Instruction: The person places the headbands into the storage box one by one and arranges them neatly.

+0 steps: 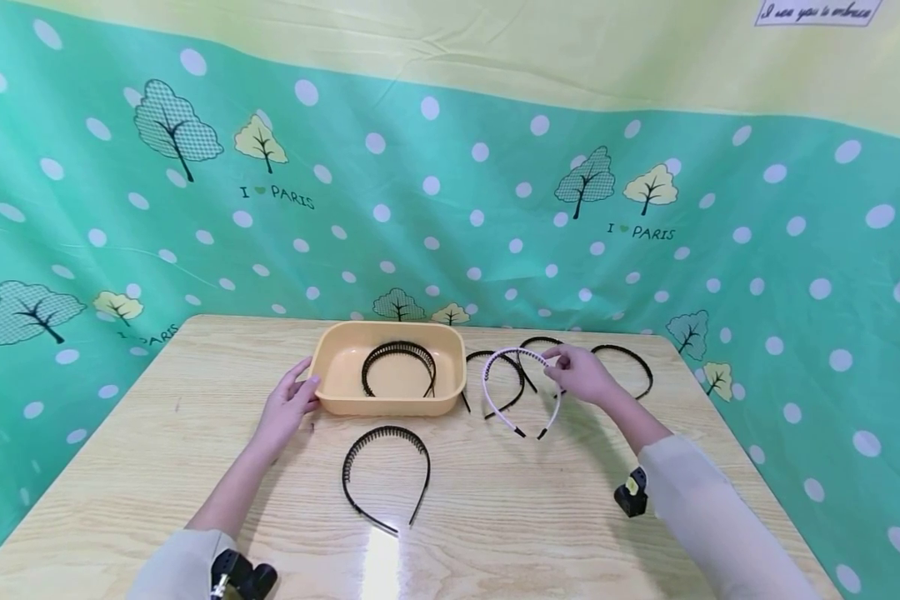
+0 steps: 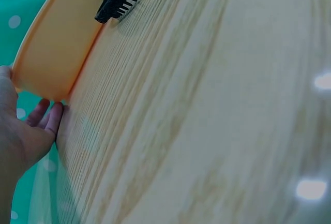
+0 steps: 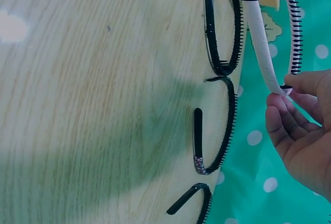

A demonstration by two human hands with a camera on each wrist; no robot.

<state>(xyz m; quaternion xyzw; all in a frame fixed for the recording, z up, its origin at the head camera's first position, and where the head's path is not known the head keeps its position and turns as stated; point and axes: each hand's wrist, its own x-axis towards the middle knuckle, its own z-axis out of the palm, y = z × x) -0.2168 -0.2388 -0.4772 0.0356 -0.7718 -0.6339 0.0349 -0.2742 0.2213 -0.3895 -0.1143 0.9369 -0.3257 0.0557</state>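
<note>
Between thumb and fingertips, my right hand [image 1: 581, 375] pinches a pale lilac headband [image 1: 486, 385] by its side, its black-tipped ends pointing down. In the right wrist view the headband [image 3: 262, 48] shows teeth along its inner edge. My left hand [image 1: 285, 410] holds the left end of a peach plastic basin [image 1: 390, 407], thumb at the rim and other fingers lower on the wall, as the left wrist view of the basin [image 2: 57, 38] shows. Black toothed headbands [image 1: 399, 344] lie inside the basin. Another black headband [image 1: 387, 431] lies on the table in front of it.
Several black headbands lie right of the basin, one beside it [image 1: 521, 387], one behind my right hand [image 1: 540, 339] and one farther right [image 1: 648, 375]. The wooden table [image 1: 510, 525] ends at a green polka-dot cloth [image 1: 450, 225] behind and at the sides.
</note>
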